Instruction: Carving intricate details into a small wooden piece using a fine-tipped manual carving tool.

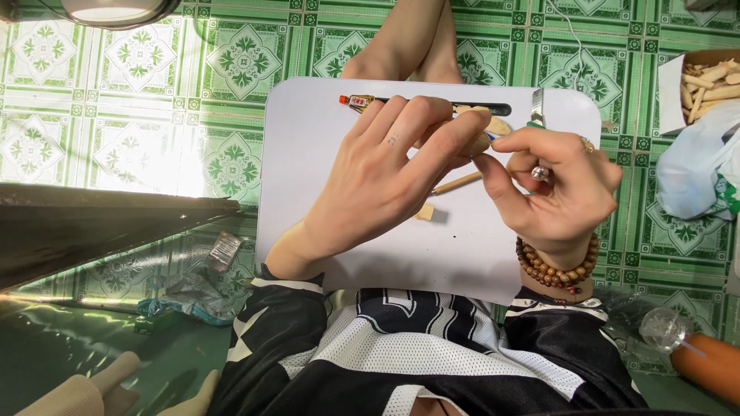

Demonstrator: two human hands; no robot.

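White lap board (308, 139) carries everything; above it the left hand (385, 177) closes around a pale wooden piece (482, 137), while the right hand (559, 185) pinches a small tool against it. A slip could nick fingers.

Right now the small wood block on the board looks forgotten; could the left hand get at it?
Probably yes. The block lies bare on the board just beside the left hand, nothing covering it, though that hand's fingers are on a wooden piece.

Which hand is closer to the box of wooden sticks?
Right. The right hand is over the white board's right side, nearer the box; the left hand is mid-board, farther.
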